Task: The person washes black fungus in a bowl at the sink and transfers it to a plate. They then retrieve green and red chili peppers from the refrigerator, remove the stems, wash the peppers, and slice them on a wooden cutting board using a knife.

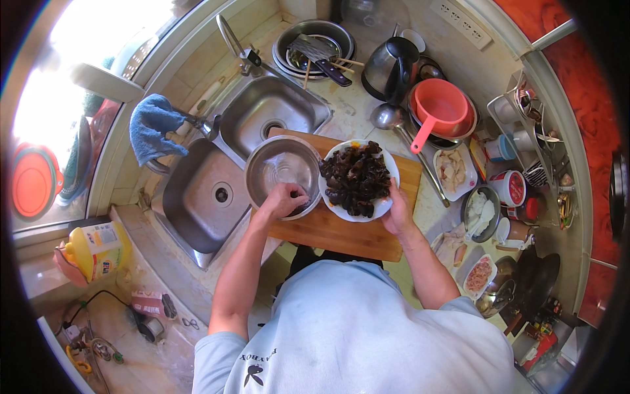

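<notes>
My right hand (399, 209) grips the right rim of a white plate (393, 165) heaped with dark wood ear fungus (355, 180). A few orange bits show at the plate's edge. To its left, a round stainless steel bowl (275, 165) rests partly on a wooden cutting board (339, 235) and reaches over the sink's edge. My left hand (287, 200) is inside the bowl near its lower right rim, fingers drawn together. Something dark lies under those fingers; whether they hold it is unclear.
A double sink (197, 197) with a faucet (231, 37) lies left. Behind stand stacked basins with a cleaver (322, 56), an electric kettle (393, 66) and a red strainer (440, 106). A ladle (411, 143) and dishes of cut food (452, 170) line the right counter.
</notes>
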Demonstrator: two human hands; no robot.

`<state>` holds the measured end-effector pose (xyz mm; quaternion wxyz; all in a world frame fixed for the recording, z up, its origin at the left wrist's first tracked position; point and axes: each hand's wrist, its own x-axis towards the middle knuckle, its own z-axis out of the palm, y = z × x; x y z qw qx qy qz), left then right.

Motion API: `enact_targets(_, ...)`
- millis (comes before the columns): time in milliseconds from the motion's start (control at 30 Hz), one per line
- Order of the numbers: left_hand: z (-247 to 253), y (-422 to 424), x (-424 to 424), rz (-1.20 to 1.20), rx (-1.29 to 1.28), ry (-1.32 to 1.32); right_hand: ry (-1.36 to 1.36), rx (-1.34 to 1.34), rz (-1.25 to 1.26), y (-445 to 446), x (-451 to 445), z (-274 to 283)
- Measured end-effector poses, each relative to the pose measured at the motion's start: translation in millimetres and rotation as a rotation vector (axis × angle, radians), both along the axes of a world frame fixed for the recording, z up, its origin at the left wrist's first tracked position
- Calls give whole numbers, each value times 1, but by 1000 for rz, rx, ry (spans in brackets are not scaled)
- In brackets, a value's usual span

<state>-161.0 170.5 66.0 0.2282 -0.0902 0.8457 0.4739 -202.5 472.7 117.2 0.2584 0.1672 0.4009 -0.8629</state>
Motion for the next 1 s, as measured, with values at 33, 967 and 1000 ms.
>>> enact_targets(33,-3,-1,1,-15,39,31,5,0,13,1,0,-2)
enact_targets(967,128,-33,36,89,-502,802,195,59,482,-161,6,14)
enact_targets(1000,129,-34,37,72,-512,808,233,71,484,-170,8,16)
